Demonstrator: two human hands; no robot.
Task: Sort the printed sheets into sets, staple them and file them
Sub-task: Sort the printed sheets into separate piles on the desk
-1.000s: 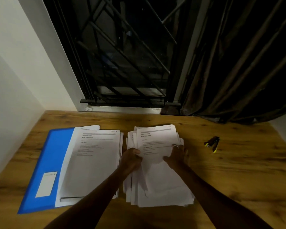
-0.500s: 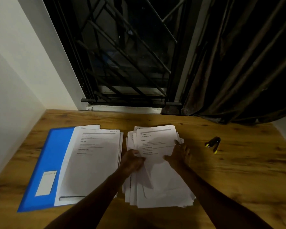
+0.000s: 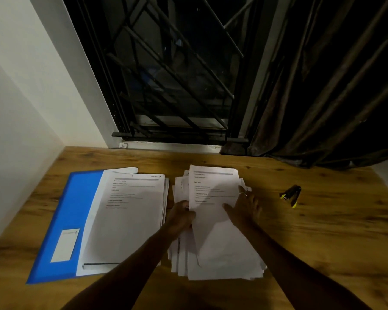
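A loose, uneven pile of printed sheets (image 3: 220,249) lies in the middle of the wooden desk. My left hand (image 3: 181,217) pinches the left edge of the top sheet (image 3: 211,189). My right hand (image 3: 244,209) lies flat on that sheet's right side, fingers spread, a ring on one finger. To the left, an open blue folder (image 3: 65,215) holds a neat stack of printed sheets (image 3: 126,220). A small black and yellow stapler (image 3: 291,195) lies on the desk to the right of the pile, apart from both hands.
The wooden desk (image 3: 323,242) meets a white wall on the left and a barred dark window at the back. A dark curtain (image 3: 323,97) hangs down to the desk's back right corner.
The top sheet has straightened and slid slightly toward the back of the pile. My right hand's fingers have spread flatter on it. My left hand keeps its hold on the left edge.
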